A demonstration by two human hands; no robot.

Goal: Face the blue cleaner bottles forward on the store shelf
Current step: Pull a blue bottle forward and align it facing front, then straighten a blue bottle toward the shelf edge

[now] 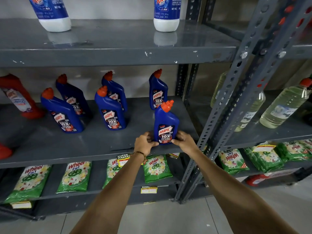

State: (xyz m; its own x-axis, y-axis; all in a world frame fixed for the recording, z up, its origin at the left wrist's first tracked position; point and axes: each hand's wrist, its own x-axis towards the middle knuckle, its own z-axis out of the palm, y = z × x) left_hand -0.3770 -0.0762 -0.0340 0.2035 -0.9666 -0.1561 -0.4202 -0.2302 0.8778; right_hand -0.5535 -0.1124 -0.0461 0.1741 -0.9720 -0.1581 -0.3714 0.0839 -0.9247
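A blue cleaner bottle [166,123] with an orange cap stands upright at the front edge of the middle grey shelf [84,149], label facing me. My left hand [145,143] grips its base from the left and my right hand [183,141] from the right. Behind it stands another blue bottle [157,89]. To the left are two pairs: one bottle [110,109] in front of a second [116,88], and one bottle [62,112] in front of a further one [72,95]. All show their labels.
A red bottle [18,97] leans at the far left. White and blue bottles [166,14] stand on the top shelf. Green detergent packs [76,176] fill the lower shelf. A slotted steel upright [236,102] stands right of my hands, with pale liquid bottles [283,107] beyond.
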